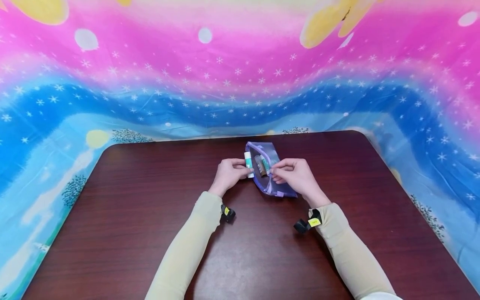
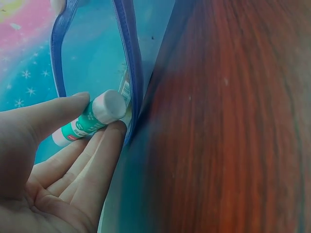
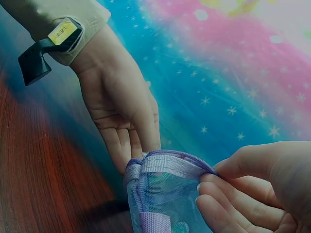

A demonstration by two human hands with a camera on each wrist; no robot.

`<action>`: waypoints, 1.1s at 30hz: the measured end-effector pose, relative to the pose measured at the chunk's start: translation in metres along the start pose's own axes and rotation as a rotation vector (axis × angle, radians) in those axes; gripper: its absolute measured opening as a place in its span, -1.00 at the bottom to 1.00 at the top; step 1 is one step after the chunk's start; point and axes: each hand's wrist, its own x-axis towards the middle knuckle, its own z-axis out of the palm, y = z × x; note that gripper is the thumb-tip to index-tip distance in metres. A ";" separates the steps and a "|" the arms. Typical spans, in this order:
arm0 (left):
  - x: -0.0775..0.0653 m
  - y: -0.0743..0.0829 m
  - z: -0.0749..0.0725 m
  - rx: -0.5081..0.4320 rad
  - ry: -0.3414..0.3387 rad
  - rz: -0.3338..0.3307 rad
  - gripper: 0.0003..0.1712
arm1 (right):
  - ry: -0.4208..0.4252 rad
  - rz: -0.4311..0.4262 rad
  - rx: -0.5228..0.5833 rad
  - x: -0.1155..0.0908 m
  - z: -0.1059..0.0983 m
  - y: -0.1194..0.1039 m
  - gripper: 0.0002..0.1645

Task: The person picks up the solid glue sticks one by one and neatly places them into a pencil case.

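My left hand [image 1: 228, 174] pinches a white-and-green glue stick [image 1: 248, 159] between thumb and fingers, at the mouth of a purple zip pouch [image 1: 283, 187]. In the left wrist view the white end of the glue stick [image 2: 111, 106] points toward the pouch's zip edge [image 2: 129, 48]. The pouch's mouth is spread open, and my right hand [image 1: 298, 177] pinches its right-hand edge. Inside lie a brown-and-clear item [image 1: 261, 166] and something green and white [image 1: 266, 163]. The right wrist view shows the mesh side [image 3: 182, 194], with the glue stick hidden.
A dark reddish wooden table [image 1: 150, 216] bears the pouch near its far edge. Behind and beside the table hangs a pink-and-blue patterned cloth [image 1: 225, 83]. Black cameras are strapped to the left wrist [image 1: 228, 213] and right wrist [image 1: 309, 222].
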 end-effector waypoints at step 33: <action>0.000 0.000 0.009 0.016 -0.054 0.040 -0.65 | -0.126 0.028 -0.030 0.000 0.029 0.013 -0.83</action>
